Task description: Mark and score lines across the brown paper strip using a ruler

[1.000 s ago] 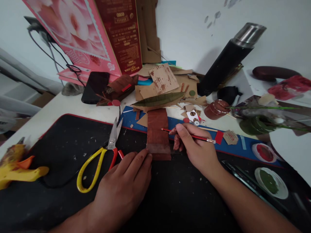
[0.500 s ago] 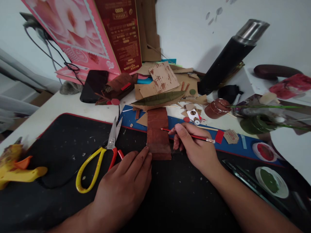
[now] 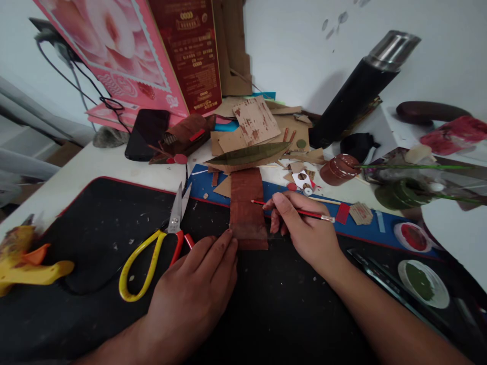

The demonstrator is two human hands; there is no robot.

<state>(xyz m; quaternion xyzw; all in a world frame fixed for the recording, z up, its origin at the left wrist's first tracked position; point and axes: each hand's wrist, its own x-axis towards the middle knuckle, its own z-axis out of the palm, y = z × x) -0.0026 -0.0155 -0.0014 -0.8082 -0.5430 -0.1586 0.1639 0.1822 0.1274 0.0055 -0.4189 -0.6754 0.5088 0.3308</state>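
A brown painted strip of cardboard [image 3: 247, 203] lies on the black mat, and a see-through straight edge seems to cross its lower part. My left hand [image 3: 198, 284] lies flat with its fingers stretched out, the fingertips on the strip's lower left edge. Between the thumb and fingers of my right hand [image 3: 300, 223] is a red pencil [image 3: 310, 214], its point over the strip's right half. Left of my left hand rest scissors [image 3: 175, 223] with yellow and red handles, blades parted. Beyond the strip lies a long green leaf-shaped piece [image 3: 249, 155].
A yellow glue gun [image 3: 34, 266] lies at the left. Paint jars [image 3: 340, 169], a paint lid [image 3: 423, 284] and a leaning black flask [image 3: 353, 91] stand on the right. Cardboard scraps [image 3: 256, 121], a phone [image 3: 147, 134] and a pink box [image 3: 129, 56] are at the back.
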